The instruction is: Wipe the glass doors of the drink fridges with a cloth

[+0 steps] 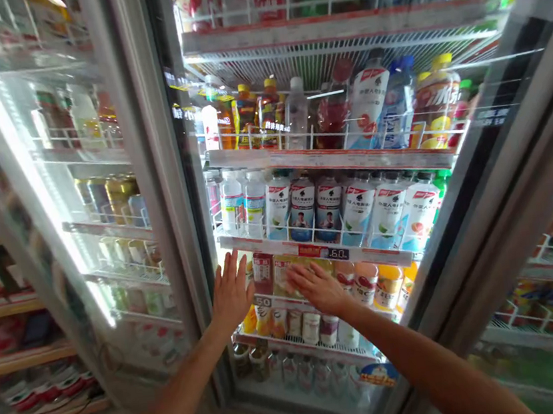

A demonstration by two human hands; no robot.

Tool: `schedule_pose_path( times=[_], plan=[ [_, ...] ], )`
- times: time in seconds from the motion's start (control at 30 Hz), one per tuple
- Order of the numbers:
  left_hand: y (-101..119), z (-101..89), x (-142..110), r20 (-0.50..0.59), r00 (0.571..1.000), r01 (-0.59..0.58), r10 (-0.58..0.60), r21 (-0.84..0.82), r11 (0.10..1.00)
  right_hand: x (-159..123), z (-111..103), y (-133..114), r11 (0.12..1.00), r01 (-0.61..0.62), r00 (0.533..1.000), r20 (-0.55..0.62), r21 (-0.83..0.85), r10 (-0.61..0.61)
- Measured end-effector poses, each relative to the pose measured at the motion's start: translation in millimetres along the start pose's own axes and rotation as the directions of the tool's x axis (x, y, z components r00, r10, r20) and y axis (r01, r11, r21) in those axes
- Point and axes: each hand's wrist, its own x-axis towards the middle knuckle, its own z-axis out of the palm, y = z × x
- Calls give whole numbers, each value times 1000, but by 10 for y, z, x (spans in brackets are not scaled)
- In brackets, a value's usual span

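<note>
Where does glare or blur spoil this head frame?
Head view: a bright light strip washes out the open glass door; bottles behind it look hazy; shelves bow from lens distortion; both hands, left hand and right hand, are reasonably sharp.

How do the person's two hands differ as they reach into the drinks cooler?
The left hand points its fingers upward, spread, at the cooler's left edge; the right hand lies sideways, fingers pointing left, across small bottles on a lower shelf. The left hand touches no bottle. Both are open, palms away, holding nothing.
</note>
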Motion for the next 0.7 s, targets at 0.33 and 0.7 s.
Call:
schedule_pose_path(
  times=[0.33,0.7],
  plan=[
    [-628,-169,-314,47,999,21,-23,51,998,737,332,-359,996,-86,994,-59,11,87],
    [-1043,-270,-392,9,1000,25,-25,17,1000,1673,583,-660,980,-195,977,-82,28,197]
  ],
)
